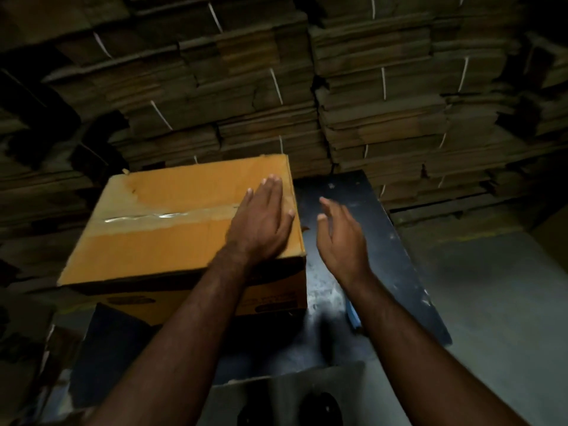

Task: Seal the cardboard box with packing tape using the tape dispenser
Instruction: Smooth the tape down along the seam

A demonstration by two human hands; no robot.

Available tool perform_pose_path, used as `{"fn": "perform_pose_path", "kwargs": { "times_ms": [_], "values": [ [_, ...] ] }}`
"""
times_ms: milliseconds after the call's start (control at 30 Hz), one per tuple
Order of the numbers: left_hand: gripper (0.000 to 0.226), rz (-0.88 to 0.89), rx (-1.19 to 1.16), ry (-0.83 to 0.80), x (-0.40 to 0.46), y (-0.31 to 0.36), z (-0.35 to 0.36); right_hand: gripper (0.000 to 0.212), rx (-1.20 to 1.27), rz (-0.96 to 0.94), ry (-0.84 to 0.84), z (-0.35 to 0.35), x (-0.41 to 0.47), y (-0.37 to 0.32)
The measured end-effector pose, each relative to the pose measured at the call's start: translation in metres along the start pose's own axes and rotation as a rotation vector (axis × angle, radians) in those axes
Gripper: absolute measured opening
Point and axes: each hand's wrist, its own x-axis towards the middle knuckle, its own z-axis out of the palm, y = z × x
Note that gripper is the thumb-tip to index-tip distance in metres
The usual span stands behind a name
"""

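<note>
An orange-brown cardboard box [172, 222] stands on a dark table [368, 241], its flaps closed. A shiny strip of clear tape [147, 217] runs along the top seam. My left hand [261, 222] lies flat on the right end of the box top, fingers straight and together. My right hand [338, 238] hovers over the table just right of the box, fingers straight and spread, holding nothing. A blue object [353, 315], partly hidden under my right forearm, lies on the table; I cannot tell whether it is the tape dispenser.
Tall stacks of flattened cardboard [368, 103], bundled with white straps, fill the background close behind the table. A grey floor [491, 302] lies to the right. My dark shoes [319, 407] show at the bottom edge.
</note>
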Motion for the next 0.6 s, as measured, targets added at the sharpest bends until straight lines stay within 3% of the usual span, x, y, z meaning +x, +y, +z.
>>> {"fn": "perform_pose_path", "kwargs": {
  "times_ms": [100, 233, 433, 600],
  "values": [
    [0.068, 0.017, -0.008, -0.063, -0.004, -0.004, 0.006, 0.049, 0.153, -0.011, -0.074, 0.006, 0.024, -0.033],
    [0.071, 0.071, -0.092, -0.096, -0.005, 0.0, 0.003, 0.06, 0.166, 0.193, -0.47, 0.027, 0.037, -0.05],
    [0.061, 0.042, -0.017, -0.114, 0.002, -0.005, 0.009, 0.066, 0.544, 0.55, -0.544, 0.04, 0.058, -0.036],
    [0.063, 0.021, -0.017, -0.147, 0.001, -0.001, 0.006, 0.069, 0.507, 0.639, -0.582, 0.014, 0.066, -0.045]
  ]
}}
